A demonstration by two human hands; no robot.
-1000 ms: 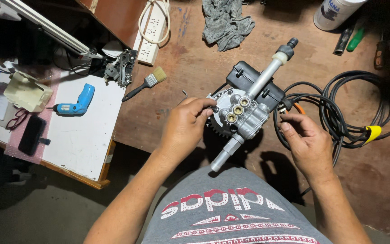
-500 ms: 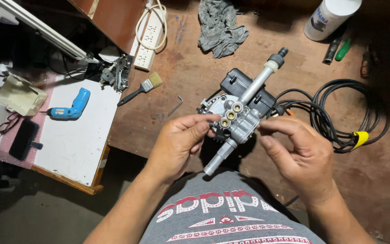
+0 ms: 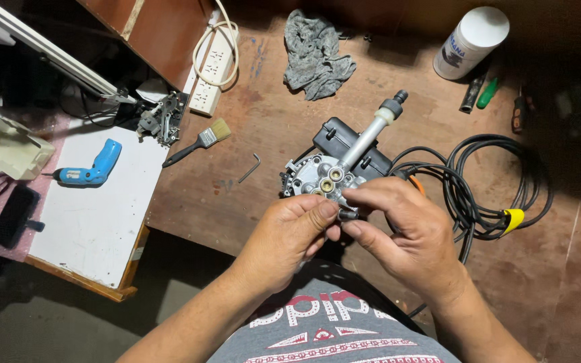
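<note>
Dim workshop, brown wooden bench (image 3: 250,128) running under a white side board (image 3: 95,222) at far left. On that board a phone (image 3: 13,215) and a blue cordless drill (image 3: 89,171) are lying, with a cream box (image 3: 11,148) partly cut off by the frame edge. Next along, a white power strip (image 3: 213,70), a paintbrush (image 3: 200,142) and a hex key (image 3: 250,168) are sitting on the bench; a grey rag (image 3: 317,54) is crumpled above.

Centre: left hand (image 3: 290,235) and right hand (image 3: 405,232) are both pinching a small dark part (image 3: 346,214), fingertips clenched on it, its shape mostly hidden. It is sitting at the near end of the grey pump assembly (image 3: 324,176), whose lower body the hands are covering.

Right: black coiled cable (image 3: 492,181) with a yellow tag, and a white bottle (image 3: 469,44). Tools beside the bottle are too dark to identify.
</note>
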